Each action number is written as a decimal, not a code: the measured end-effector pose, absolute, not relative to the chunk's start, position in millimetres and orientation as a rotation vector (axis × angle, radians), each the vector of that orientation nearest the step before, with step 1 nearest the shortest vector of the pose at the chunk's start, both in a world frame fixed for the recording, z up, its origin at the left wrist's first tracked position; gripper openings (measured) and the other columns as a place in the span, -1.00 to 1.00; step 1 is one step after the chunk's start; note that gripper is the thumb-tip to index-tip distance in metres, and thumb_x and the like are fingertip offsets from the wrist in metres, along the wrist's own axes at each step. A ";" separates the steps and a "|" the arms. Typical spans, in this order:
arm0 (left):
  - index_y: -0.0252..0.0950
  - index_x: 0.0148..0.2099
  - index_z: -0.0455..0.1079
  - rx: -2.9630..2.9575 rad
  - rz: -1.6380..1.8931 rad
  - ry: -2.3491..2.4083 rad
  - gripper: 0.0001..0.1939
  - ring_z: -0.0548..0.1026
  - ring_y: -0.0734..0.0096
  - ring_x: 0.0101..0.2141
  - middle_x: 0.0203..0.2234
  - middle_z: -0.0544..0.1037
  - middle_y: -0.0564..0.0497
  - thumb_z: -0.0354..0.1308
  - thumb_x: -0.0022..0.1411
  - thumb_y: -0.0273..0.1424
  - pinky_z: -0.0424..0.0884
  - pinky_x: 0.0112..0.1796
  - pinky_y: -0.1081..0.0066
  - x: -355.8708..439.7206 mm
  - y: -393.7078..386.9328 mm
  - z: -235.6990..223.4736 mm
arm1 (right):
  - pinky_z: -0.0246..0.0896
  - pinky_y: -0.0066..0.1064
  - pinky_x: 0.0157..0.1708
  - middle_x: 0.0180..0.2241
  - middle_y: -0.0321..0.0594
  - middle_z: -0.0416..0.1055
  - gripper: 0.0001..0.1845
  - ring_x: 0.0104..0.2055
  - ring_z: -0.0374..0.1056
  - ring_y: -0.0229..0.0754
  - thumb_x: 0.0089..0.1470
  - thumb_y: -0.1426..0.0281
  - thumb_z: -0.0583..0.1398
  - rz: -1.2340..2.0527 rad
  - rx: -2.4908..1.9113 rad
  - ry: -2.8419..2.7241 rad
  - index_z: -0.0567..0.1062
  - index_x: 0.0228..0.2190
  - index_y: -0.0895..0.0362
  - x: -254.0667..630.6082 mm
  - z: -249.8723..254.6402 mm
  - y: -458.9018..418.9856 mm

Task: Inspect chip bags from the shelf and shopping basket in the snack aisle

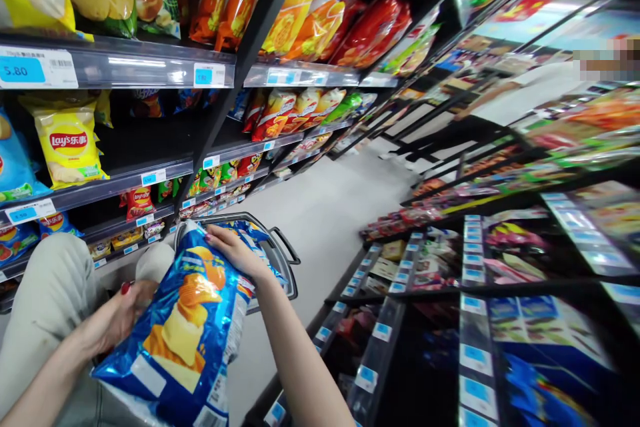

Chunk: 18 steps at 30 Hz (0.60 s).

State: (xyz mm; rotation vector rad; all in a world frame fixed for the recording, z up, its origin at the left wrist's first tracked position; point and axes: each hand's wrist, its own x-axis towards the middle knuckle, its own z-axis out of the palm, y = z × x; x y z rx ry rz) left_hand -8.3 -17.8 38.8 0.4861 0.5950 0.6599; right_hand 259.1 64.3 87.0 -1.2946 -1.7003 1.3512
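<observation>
At far left, a price label (37,69) on the upper shelf edge (135,67) reads "5.80", black on a blue patch. Below it stands a plump yellow bag (70,143), its red oval printed "Lay's乐事". Next comes the left hand (117,320), with red nails; it is curled against the left edge of a blue bag (185,320), some of its fingers hidden behind. Above this hand, on a lower shelf, a small red bag (139,203) also says "Lay's".

The blue bag lies tilted between both hands, over the person's lap. Its film is glossy and wrinkled, with printed golden chips, a blank white rectangle and a barcode at the side; its yellow writing I cannot read. The right hand (233,250) is bent over the bag's upper right edge, its fingers pressing the film. Just behind is a basket (294,283) with a dark, rounded rim, holding other blue packets (257,230). At right, shelf rails (477,353) carry white-and-blue labels, too blurred to read.
</observation>
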 end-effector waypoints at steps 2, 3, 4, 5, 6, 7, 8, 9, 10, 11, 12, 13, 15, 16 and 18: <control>-0.26 -0.07 0.42 0.394 0.541 0.571 -0.40 0.50 0.18 -0.18 -0.25 0.57 -0.08 0.32 -0.13 -0.04 0.37 -0.11 0.28 -0.4 -24.5 38.7 | -0.01 -0.48 -0.45 -0.57 -0.43 0.12 -0.62 -0.48 0.04 -0.35 0.02 0.12 0.15 1.459 -1.238 -1.787 0.25 -0.61 0.13 245.9 86.8 73.3; -0.25 -0.02 0.39 0.360 0.516 0.578 -0.36 0.51 0.13 -0.16 -0.25 0.59 -0.08 0.37 -0.17 -0.12 0.37 -0.07 0.24 3.8 -28.5 40.8 | 0.00 -0.50 -0.46 -0.57 -0.45 0.12 -0.64 -0.49 0.05 -0.37 0.03 0.17 0.15 1.506 -1.216 -1.813 0.26 -0.62 0.14 239.4 84.8 77.0; -0.24 0.03 0.36 0.333 0.500 0.594 -0.31 0.53 0.10 -0.15 -0.26 0.60 -0.08 0.40 -0.20 -0.23 0.37 -0.06 0.21 7.9 -32.1 44.0 | -0.01 -0.52 -0.46 -0.58 -0.47 0.12 -0.66 -0.49 0.04 -0.40 0.05 0.22 0.13 1.546 -1.199 -1.828 0.27 -0.62 0.15 233.3 81.5 80.1; -0.23 0.08 0.31 0.309 0.490 0.625 -0.27 0.54 0.09 -0.15 -0.27 0.62 -0.08 0.41 -0.20 -0.32 0.39 -0.06 0.20 11.9 -35.0 47.7 | -0.01 -0.54 -0.45 -0.59 -0.48 0.12 -0.69 -0.49 0.04 -0.42 0.06 0.28 0.12 1.577 -1.187 -1.831 0.28 -0.62 0.17 227.9 77.3 82.8; -0.24 0.12 0.27 0.283 0.484 0.669 -0.25 0.55 0.09 -0.17 -0.29 0.63 -0.07 0.39 -0.18 -0.39 0.41 -0.08 0.20 15.4 -36.9 51.3 | 0.00 -0.56 -0.45 -0.59 -0.50 0.12 -0.71 -0.50 0.05 -0.45 0.08 0.34 0.11 1.601 -1.182 -1.821 0.29 -0.62 0.19 223.4 72.4 85.1; -0.25 0.14 0.25 0.253 0.482 0.724 -0.25 0.57 0.09 -0.18 -0.31 0.64 -0.07 0.37 -0.15 -0.42 0.44 -0.11 0.21 18.4 -37.7 54.5 | 0.01 -0.58 -0.45 -0.60 -0.51 0.13 -0.72 -0.50 0.07 -0.46 0.08 0.39 0.12 1.621 -1.181 -1.804 0.30 -0.62 0.22 220.0 67.0 87.2; -0.26 0.14 0.25 0.226 0.491 0.776 -0.27 0.58 0.09 -0.20 -0.33 0.64 -0.07 0.36 -0.13 -0.44 0.47 -0.15 0.22 20.6 -37.5 56.7 | 0.03 -0.59 -0.46 -0.61 -0.51 0.14 -0.73 -0.52 0.09 -0.47 0.07 0.43 0.13 1.636 -1.187 -1.779 0.31 -0.63 0.24 218.2 61.4 89.3; -0.28 0.13 0.25 0.210 0.508 0.817 -0.29 0.58 0.08 -0.21 -0.34 0.65 -0.08 0.35 -0.12 -0.45 0.49 -0.18 0.22 21.9 -36.6 57.9 | 0.06 -0.59 -0.46 -0.61 -0.51 0.17 -0.74 -0.53 0.13 -0.47 0.05 0.46 0.16 1.640 -1.201 -1.745 0.32 -0.63 0.25 218.2 55.9 91.4; -0.30 0.12 0.26 0.202 0.524 0.842 -0.31 0.58 0.07 -0.21 -0.34 0.65 -0.08 0.34 -0.11 -0.47 0.50 -0.20 0.22 22.3 -35.1 58.1 | 0.08 -0.59 -0.47 -0.62 -0.50 0.20 -0.74 -0.54 0.16 -0.47 0.04 0.46 0.17 1.633 -1.228 -1.700 0.33 -0.63 0.26 220.4 50.6 93.2; -0.31 0.11 0.27 0.202 0.537 0.850 -0.32 0.58 0.06 -0.20 -0.34 0.65 -0.08 0.33 -0.11 -0.49 0.50 -0.20 0.22 21.8 -33.3 57.8 | 0.11 -0.58 -0.49 -0.62 -0.48 0.23 -0.75 -0.55 0.19 -0.45 0.05 0.44 0.18 1.612 -1.267 -1.645 0.36 -0.61 0.27 224.6 45.8 94.5; -0.31 0.11 0.28 0.207 0.548 0.846 -0.32 0.58 0.05 -0.19 -0.33 0.65 -0.08 0.33 -0.12 -0.52 0.51 -0.20 0.21 20.7 -31.3 57.3 | 0.13 -0.57 -0.49 -0.61 -0.46 0.27 -0.74 -0.55 0.22 -0.43 0.06 0.39 0.16 1.574 -1.317 -1.575 0.38 -0.59 0.27 230.8 41.5 94.7; -0.31 0.11 0.27 0.212 0.556 0.840 -0.31 0.57 0.04 -0.19 -0.33 0.65 -0.08 0.32 -0.13 -0.54 0.51 -0.20 0.20 19.1 -29.5 57.0 | 0.15 -0.54 -0.50 -0.60 -0.42 0.31 -0.72 -0.54 0.25 -0.41 0.07 0.31 0.15 1.511 -1.374 -1.491 0.39 -0.56 0.26 238.3 37.7 93.5; -0.29 0.15 0.23 0.208 0.591 0.855 -0.26 0.57 0.05 -0.18 -0.32 0.65 -0.06 0.31 -0.13 -0.56 0.51 -0.20 0.20 15.3 -25.9 58.1 | 0.20 -0.48 -0.47 -0.51 -0.32 0.41 -0.65 -0.48 0.32 -0.32 0.07 0.13 0.11 1.326 -1.478 -1.291 0.39 -0.47 0.19 253.7 31.7 84.3; -0.27 0.18 0.19 0.204 0.623 0.877 -0.22 0.57 0.07 -0.18 -0.30 0.65 -0.05 0.30 -0.12 -0.57 0.51 -0.19 0.21 13.5 -24.2 59.6 | 0.24 -0.45 -0.44 -0.44 -0.27 0.44 -0.60 -0.43 0.35 -0.27 0.04 0.04 0.10 1.226 -1.514 -1.189 0.37 -0.43 0.15 259.4 29.3 75.8; -0.26 0.24 0.09 0.210 0.693 0.927 -0.15 0.57 0.10 -0.18 -0.25 0.64 -0.05 0.30 -0.11 -0.57 0.51 -0.18 0.24 10.7 -21.1 63.7 | 0.29 -0.38 -0.40 -0.29 -0.18 0.46 -0.50 -0.34 0.38 -0.20 -0.01 -0.10 0.07 1.108 -1.543 -1.030 0.36 -0.34 0.08 262.3 25.9 51.2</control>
